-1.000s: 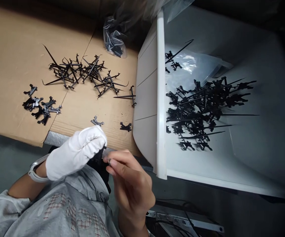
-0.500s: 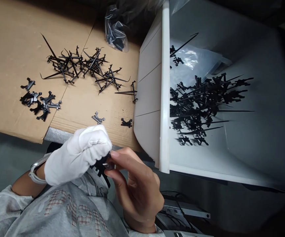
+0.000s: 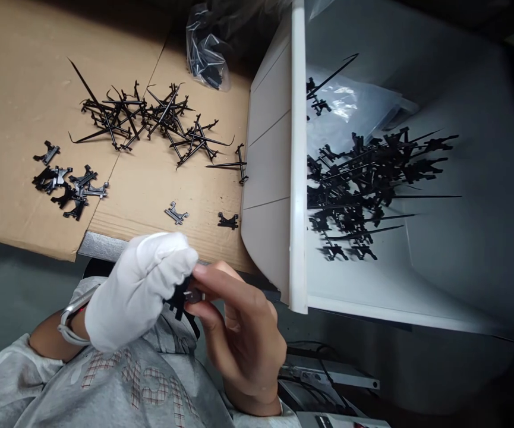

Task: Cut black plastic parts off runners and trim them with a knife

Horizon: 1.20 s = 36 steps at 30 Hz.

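Observation:
My left hand (image 3: 143,285), in a white glove, is closed on a small black plastic part (image 3: 179,297) held close to my chest. My bare right hand (image 3: 239,333) pinches the same part from the right with thumb and fingers. Both hands meet just below the front edge of the cardboard sheet (image 3: 25,89). Most of the part is hidden between the fingers.
On the cardboard lie a tangle of black sprue sticks (image 3: 150,122), a small heap of separated black pieces (image 3: 69,187), two loose pieces (image 3: 176,213) and a plastic bag (image 3: 205,56). A white bin (image 3: 296,178) at right holds several black sprue parts (image 3: 368,190).
Both hands stayed together on the part, with the right fingers shifting their pinch slightly. The view drifted a little to the left and down.

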Motion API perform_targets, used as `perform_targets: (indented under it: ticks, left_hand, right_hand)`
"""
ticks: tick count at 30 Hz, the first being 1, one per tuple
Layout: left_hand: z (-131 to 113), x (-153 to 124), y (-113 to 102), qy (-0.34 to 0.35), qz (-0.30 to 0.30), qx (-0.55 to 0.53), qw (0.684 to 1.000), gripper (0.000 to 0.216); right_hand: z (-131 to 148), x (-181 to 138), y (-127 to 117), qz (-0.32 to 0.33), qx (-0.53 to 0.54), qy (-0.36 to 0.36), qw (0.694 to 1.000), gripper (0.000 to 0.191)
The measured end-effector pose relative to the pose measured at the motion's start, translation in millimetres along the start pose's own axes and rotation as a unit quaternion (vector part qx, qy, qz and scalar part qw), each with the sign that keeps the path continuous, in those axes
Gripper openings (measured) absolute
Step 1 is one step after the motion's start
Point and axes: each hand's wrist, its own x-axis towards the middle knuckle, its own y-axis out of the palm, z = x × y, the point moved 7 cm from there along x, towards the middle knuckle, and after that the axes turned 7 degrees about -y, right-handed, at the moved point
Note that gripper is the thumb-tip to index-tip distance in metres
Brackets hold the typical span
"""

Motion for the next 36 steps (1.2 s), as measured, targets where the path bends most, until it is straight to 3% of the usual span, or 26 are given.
perform_targets:
  ticks: [5,10,18,24,29,36]
  left_hand:
    - [-1,-7,-8,0.016,-0.074,0.038,0.996,0.042]
    - [3,-4,0,-0.028,-0.035,0.0,0.999,0.057]
    - [-7,-1,7,0.022,-0.019,-0.045,0.999,0.05]
    - [-8,0,5,0.06,-0.014,-0.01,0.998,0.049]
    - [-7,-2,0,0.076,-0.015,0.036,0.996,0.043]
    - [-11,-3,5,0.095,0.024,0.01,0.995,0.04]
  right_hand:
    - [-3,2,3,0.005,0.031,0.011,0.999,0.065]
    - [-4,7,6,0.019,0.041,-0.001,0.999,0.074]
    - [-2,5,5,0.016,0.039,0.0,0.999,0.076]
    - [-1,10,7,0.017,0.07,-0.073,0.995,0.071]
    - [-4,9,7,0.017,0.062,-0.055,0.996,0.065]
    - [-1,9,7,0.025,0.06,-0.048,0.997,0.066]
